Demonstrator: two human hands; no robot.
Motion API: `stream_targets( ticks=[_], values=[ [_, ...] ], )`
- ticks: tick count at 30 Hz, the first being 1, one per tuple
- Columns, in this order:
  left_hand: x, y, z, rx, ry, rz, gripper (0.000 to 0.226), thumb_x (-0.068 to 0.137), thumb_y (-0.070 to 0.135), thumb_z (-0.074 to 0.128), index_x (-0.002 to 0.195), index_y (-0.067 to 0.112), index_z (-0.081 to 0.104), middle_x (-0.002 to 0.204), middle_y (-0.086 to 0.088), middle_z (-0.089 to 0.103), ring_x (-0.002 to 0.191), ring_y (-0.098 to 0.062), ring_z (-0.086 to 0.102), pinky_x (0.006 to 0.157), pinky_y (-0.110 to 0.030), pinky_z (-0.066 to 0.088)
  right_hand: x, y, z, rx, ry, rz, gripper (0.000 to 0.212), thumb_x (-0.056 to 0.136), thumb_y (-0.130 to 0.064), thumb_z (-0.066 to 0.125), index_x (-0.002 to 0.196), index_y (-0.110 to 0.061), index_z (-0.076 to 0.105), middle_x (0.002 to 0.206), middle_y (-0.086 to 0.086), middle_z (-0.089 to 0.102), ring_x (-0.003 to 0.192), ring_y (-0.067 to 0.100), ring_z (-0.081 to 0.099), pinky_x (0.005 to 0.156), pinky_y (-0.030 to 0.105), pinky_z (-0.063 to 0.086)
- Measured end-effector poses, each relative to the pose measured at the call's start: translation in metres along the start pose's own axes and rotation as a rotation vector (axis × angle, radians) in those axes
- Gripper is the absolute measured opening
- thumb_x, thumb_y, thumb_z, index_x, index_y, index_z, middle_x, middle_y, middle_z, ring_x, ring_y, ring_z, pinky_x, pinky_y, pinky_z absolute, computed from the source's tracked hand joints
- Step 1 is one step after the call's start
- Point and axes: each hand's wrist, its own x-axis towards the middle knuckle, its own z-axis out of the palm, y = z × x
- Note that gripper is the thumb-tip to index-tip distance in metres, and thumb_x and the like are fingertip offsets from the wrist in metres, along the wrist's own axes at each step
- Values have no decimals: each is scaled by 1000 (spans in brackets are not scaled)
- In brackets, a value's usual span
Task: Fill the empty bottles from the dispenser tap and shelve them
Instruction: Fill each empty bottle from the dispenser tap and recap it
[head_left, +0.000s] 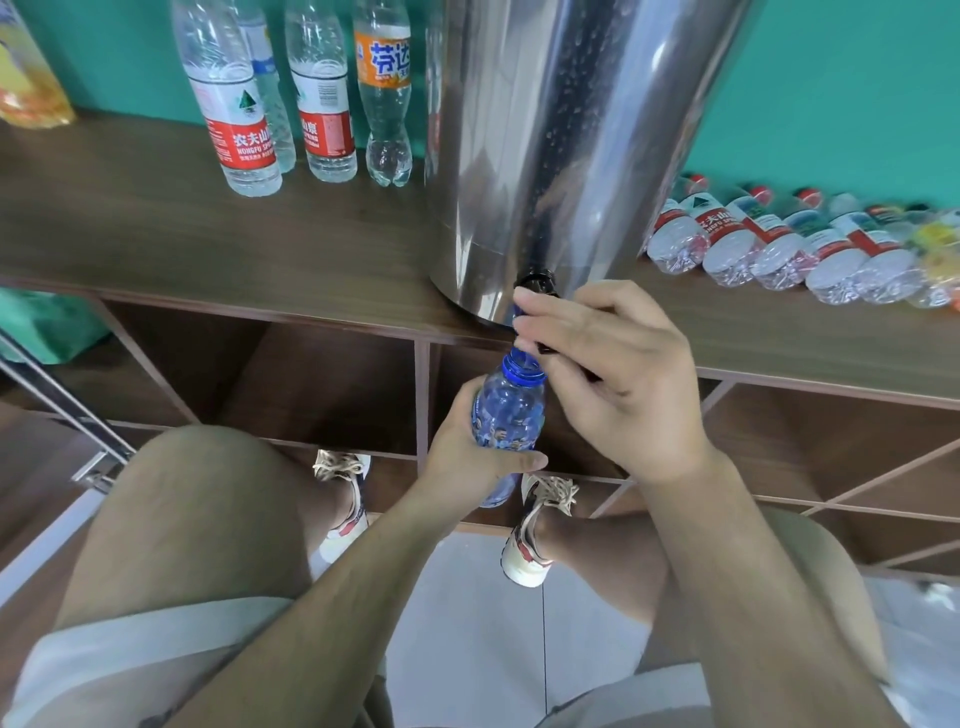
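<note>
The left hand (467, 457) wraps round the blue bottle (511, 410) under the tap (537, 285). The right hand (613, 379), at 2 o'clock from it, pinches the tap, which sticks out past the worktop (260, 244) edge.

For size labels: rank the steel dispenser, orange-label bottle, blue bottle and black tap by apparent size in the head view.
1. steel dispenser.
2. orange-label bottle and blue bottle: alike, unranked; the blue one is nearer and partly under the left hand.
3. black tap.

Single head-worn wide-angle view; steeply down and forward; close above the shelf (208, 234) edge
</note>
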Motion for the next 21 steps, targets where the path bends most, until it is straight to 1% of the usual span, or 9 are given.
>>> stream_targets(
  ticks=[1,2,4,6,8,11,15,19,21],
  values=[
    [0,0,0,3,-4,3,88,65,4,96,126,46,50,114,19,71,104,2,69,99,-32,55,-2,-2,1,5,11,15,13,92,-2,78,105,-4,82,127,5,74,95,30,65,92,33,53],
    [0,1,1,11,-8,5,89,65,5,96,130,44,49,117,19,70,107,1,68,100,-33,55,-2,-4,3,20,30,34,14,94,-10,80,106,-3,82,129,7,72,97,28,65,91,34,53],
    [0,1,1,16,-11,4,92,66,7,96,136,41,47,121,17,68,111,-3,67,104,-37,54,-3,-6,3,87,68,86,19,96,-16,78,108,-1,81,134,16,68,100,25,66,91,33,52],
    [1,1,1,22,-16,2,93,67,7,96,139,38,46,124,14,67,115,-7,66,106,-40,53,-3,-7,1,132,88,151,23,95,-16,78,110,2,79,130,19,66,105,22,67,96,29,51],
    [1,1,0,32,-17,3,92,67,6,95,139,37,46,125,13,67,115,-9,66,107,-40,53,-4,-6,-2,142,89,221,24,94,-16,78,110,1,77,124,12,70,112,16,68,100,25,51],
    [3,-2,-1,30,-5,3,87,67,4,95,130,43,48,118,19,68,106,-1,68,102,-33,54,-6,-2,-4,214,94,276,20,94,-12,72,110,-1,75,124,5,72,114,15,70,101,29,52],
    [5,-3,0,34,-9,7,86,68,4,94,126,46,47,115,22,67,101,7,66,92,-23,52,-6,2,-7,265,76,291,15,97,-8,68,108,-2,77,125,7,73,118,11,70,103,29,52],
    [8,-8,1,47,-5,9,91,67,6,95,136,39,46,123,17,66,112,-6,66,99,-29,54,-8,3,-5,291,79,298,14,98,-3,67,108,1,77,125,10,73,119,14,69,100,29,53],
    [8,-10,1,53,5,12,90,68,5,95,136,38,46,124,16,65,113,-8,66,98,-29,54,-8,2,-4,297,84,298,15,98,-2,67,108,2,77,125,11,72,119,14,69,97,29,54]
  ],
)
